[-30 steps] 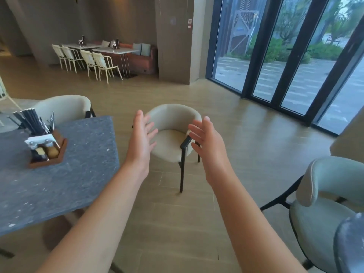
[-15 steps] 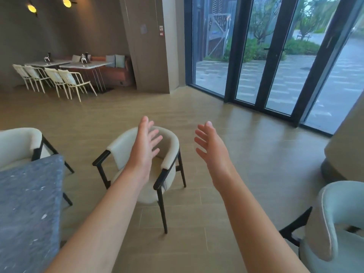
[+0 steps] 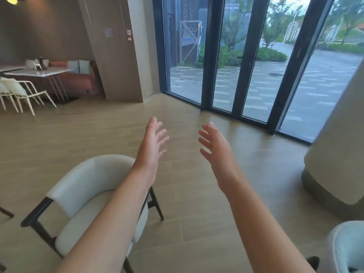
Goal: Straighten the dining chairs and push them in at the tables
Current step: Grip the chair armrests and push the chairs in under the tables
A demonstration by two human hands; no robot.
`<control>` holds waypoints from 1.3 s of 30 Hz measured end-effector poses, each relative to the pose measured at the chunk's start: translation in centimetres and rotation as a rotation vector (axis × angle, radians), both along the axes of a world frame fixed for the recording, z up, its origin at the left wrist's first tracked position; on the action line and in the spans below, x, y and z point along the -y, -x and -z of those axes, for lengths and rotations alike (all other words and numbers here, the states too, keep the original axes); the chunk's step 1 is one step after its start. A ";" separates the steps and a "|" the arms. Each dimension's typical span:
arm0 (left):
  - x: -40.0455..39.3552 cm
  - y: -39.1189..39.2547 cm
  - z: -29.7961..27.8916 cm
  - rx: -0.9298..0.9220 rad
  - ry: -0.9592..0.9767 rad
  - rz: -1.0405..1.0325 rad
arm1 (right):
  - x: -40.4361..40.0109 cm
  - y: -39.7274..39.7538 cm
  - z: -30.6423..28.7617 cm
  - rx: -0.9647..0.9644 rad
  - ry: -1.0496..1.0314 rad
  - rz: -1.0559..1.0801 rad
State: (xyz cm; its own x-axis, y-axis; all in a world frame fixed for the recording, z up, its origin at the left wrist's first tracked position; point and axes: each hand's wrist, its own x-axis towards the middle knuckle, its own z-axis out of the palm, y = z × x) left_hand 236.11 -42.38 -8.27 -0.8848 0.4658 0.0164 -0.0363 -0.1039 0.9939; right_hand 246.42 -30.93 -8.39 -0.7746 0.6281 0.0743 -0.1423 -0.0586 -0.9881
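A cream tub chair [image 3: 84, 186] with black wooden arms and legs stands on the floor at the lower left, its curved back toward me and partly hidden by my left forearm. My left hand [image 3: 152, 141] is held out in the air above and beyond the chair, fingers spread, holding nothing. My right hand [image 3: 215, 147] is raised beside it, fingers spread, also holding nothing. Neither hand touches the chair. A pale blue-grey chair [image 3: 346, 247] shows at the lower right corner.
A thick round pillar [image 3: 338, 158] rises at the right. Floor-to-ceiling glass doors [image 3: 246, 56] line the far side. At the far left a white table [image 3: 39, 71] has white wire chairs [image 3: 21, 93] and a bench behind it. Wood floor lies between.
The view has swung right and closer; the grey table has left the frame. The cream chair now sits lower left under my left arm. Both hands stay raised and spread.
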 end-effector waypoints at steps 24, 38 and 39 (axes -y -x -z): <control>-38.3 39.9 1.1 0.044 -0.041 0.076 | -37.1 38.4 0.4 0.011 0.205 0.100; -33.3 67.9 -0.4 -0.005 -0.075 -0.468 | -36.5 72.7 -1.3 0.023 0.089 -0.478; -32.8 69.4 -0.4 -0.012 -0.068 -0.487 | -36.0 74.5 -1.4 0.026 0.085 -0.494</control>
State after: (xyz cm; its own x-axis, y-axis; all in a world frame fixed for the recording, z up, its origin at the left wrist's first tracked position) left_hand 166.74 -9.62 -7.91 -0.9990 -0.0041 0.0441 0.0442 -0.1703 0.9844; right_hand 171.92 5.03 -6.97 -0.9819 0.1888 0.0157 -0.0528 -0.1929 -0.9798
